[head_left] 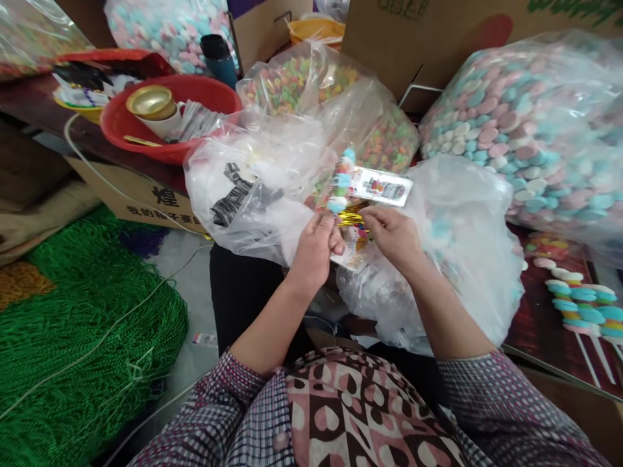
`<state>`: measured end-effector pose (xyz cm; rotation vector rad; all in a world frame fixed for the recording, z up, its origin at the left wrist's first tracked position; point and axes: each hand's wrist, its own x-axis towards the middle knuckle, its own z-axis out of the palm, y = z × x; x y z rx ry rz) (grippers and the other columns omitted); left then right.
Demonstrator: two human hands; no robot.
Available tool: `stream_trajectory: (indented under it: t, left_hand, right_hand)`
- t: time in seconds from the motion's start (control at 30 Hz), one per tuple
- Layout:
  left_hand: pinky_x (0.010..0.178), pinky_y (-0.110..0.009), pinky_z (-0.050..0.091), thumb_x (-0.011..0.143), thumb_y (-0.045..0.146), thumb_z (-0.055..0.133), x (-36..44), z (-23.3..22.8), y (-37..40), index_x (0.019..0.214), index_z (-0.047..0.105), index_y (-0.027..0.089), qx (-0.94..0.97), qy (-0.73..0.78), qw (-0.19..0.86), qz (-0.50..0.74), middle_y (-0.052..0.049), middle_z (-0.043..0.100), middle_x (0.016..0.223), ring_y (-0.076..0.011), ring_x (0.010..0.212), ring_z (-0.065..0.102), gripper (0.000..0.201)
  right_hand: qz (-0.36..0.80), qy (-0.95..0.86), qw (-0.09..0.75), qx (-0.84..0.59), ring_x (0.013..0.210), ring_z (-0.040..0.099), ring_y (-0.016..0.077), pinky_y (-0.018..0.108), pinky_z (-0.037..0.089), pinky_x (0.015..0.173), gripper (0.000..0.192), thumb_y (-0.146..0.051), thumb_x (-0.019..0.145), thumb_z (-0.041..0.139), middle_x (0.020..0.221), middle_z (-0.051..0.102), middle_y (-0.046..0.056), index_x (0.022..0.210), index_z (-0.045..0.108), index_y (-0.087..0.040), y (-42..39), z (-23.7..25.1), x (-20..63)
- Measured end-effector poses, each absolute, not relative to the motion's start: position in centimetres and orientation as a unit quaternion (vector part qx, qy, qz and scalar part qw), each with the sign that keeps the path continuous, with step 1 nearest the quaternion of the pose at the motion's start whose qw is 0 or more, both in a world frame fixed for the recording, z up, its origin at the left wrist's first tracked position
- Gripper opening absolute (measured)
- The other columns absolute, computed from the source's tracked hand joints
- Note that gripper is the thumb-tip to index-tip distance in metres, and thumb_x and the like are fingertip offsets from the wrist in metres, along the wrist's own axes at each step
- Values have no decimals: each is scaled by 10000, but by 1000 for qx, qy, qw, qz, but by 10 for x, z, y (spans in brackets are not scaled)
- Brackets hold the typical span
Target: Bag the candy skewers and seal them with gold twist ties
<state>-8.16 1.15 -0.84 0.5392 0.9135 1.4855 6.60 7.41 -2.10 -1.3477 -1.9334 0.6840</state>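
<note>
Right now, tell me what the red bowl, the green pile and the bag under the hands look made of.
Red bowl: glossy, probably plastic.
Green pile: fine cord or string, matte strands.
Bag: thin clear plastic film, crinkled and shiny; both hands work above it.

I'm looking at a small candy-packing workshop – bulging clear sacks of pastel sweets (525, 123), cardboard cartons (146, 201), finished candy skewers (579, 305) laid out – cluttered and informal

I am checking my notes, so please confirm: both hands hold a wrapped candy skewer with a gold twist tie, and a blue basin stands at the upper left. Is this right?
Not quite. The head view shows the basin is red, not blue. The rest holds: the left hand and right hand hold the wrapped candy skewer with its gold twist tie.
</note>
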Motion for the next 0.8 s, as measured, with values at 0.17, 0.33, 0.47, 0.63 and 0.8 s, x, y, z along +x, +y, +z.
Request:
stream_trajectory:
  t: [0.17,0.33,0.47,0.63,0.8]
  left_hand:
    - [478,-185,370,911,372,644,-90,-14,18,755,537,182,149,371,628,668,75,446,499,-59,435,431,268]
    - [412,-175,307,930,355,614,-94,-15,19,777,537,176,137,367,635,665,54,542,538,-47,387,428,248]
    - [393,-168,273,934,312,606,-94,-11,19,793,525,176,113,360,661,648,60,532,540,-37,362,389,212]
    - [405,-160,269,892,306,658,-92,-13,18,801,526,175,101,344,676,644,62,531,556,-30,377,385,207]
    - [418,-162,291,874,295,641,-92,-17,19,806,529,177,121,336,677,644,52,554,581,-34,393,407,177]
  right_hand:
    - [115,-832,161,-518,1023,659,244,351,501,868,280,-176,905,504,1172,728,104,1002,765,-199,103,-38,43]
    - [85,-834,134,-528,889,660,225,325,478,772,286,-224,924,497,1058,734,116,925,778,-174,112,-49,41]
    - [126,-825,195,-515,887,671,224,334,483,799,287,-242,920,508,974,760,92,874,786,-187,115,-55,49]
    - [205,-767,258,-551,779,670,203,316,490,747,266,-263,896,523,843,765,62,864,774,-182,117,-60,54]
    - [208,-757,271,-557,750,645,197,319,486,738,268,-280,885,502,800,740,62,874,748,-175,115,-57,55]
